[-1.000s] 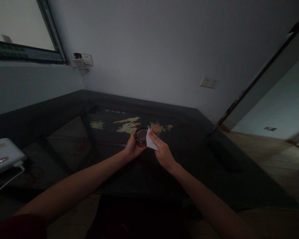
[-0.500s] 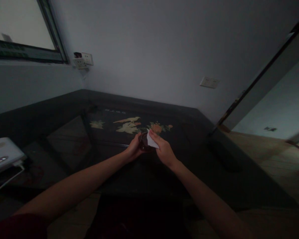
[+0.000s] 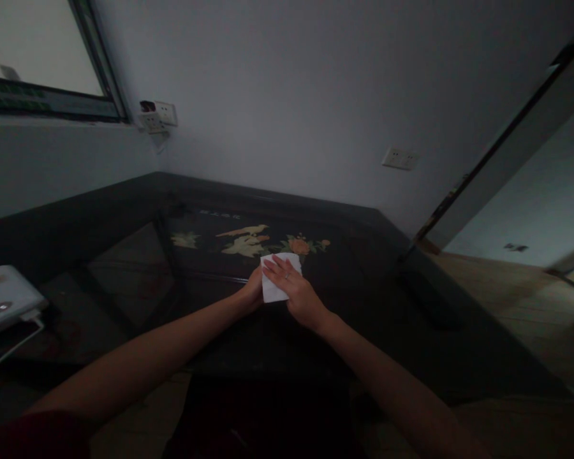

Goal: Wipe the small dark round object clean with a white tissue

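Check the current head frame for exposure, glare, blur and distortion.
Head view: underexposed, with the near edge of the black table sinking into shadow; the window and white tissue stay brighter; faint reflections in the glossy top; the lettering too soft to read; slanted verticals suggest wide-angle distortion.

My bare left forearm (image 3: 162,344) rises from the lower left corner of the frame towards the centre, and my bare right forearm (image 3: 387,370) slants up from the lower right to meet it. My left wrist (image 3: 239,303) runs almost straight into my left hand (image 3: 252,291), which is just left of centre; its fingers are mostly hidden, so I can't tell how they are bent. My right hand (image 3: 299,293) lies in front, back towards me, its fingers (image 3: 278,266) extended, slightly spread and pointing to the upper left. My right wrist (image 3: 326,322) is lower than those fingers.
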The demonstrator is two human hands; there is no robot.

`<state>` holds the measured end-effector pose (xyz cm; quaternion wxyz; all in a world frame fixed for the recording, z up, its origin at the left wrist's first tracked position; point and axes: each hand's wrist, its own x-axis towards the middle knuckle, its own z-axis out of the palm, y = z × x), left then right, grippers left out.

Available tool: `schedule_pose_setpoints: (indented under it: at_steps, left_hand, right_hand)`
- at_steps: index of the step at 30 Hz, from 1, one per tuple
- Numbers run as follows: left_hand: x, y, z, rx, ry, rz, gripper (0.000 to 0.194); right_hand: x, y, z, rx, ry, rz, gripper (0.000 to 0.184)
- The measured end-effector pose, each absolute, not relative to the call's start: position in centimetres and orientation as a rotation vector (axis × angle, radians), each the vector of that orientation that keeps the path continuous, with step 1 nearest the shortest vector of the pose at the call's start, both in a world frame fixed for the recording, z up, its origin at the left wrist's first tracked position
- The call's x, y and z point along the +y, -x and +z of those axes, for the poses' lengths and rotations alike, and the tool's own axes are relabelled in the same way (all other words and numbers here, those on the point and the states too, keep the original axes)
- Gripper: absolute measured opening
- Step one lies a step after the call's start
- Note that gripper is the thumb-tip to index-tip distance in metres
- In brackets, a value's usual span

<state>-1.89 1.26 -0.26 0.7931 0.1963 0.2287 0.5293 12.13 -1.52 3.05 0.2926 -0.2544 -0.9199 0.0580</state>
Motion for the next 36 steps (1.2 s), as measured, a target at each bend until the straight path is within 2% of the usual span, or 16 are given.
schedule_pose_setpoints:
  at_steps: [3, 8, 13, 17, 23, 26, 30, 36]
  left_hand:
    - [1.5, 2.2, -0.8, 0.501, -0.449, 1.102, 0.044]
    - [1.8, 2.4, -0.3, 0.546, -0.411, 1.079, 0.041]
    - [1.9, 2.2, 0.9, 0.662, -0.383, 1.141, 0.041]
    - [1.6, 1.9, 1.6, 0.645, -0.418, 1.182, 0.036]
    - [1.2, 1.8, 2.2, 0.689, -0.388, 1.154, 0.038]
    - [1.2, 1.8, 2.3, 0.713, -0.403, 1.141, 0.041]
    - [1.0, 1.7, 2.4, 0.716, -0.436, 1.135, 0.042]
    - [0.9, 1.4, 2.7, 0.757, -0.464, 1.153, 0.041]
  right_hand:
    - [-1.7, -11.9, 3.1, -2.507, 0.650, 0.163, 0.076]
    - [-1.7, -12.1, 3.1, -2.510, 0.612, 0.252, 0.076]
    - [-1.8, -13.0, 3.8, -2.394, 0.558, 0.602, 0.063]
    - [-2.0, -14.1, 5.3, -2.017, 0.666, 0.911, 0.046]
    - [-0.3, -16.7, 7.1, -1.093, 0.859, 1.278, 0.021]
    - [1.2, -19.1, 8.1, -0.951, 0.891, 1.312, 0.021]
    - [2.9, -23.6, 8.7, -1.021, 0.970, 1.283, 0.025]
    - [3.9, -30.2, 4.9, -1.156, 1.325, 1.192, 0.020]
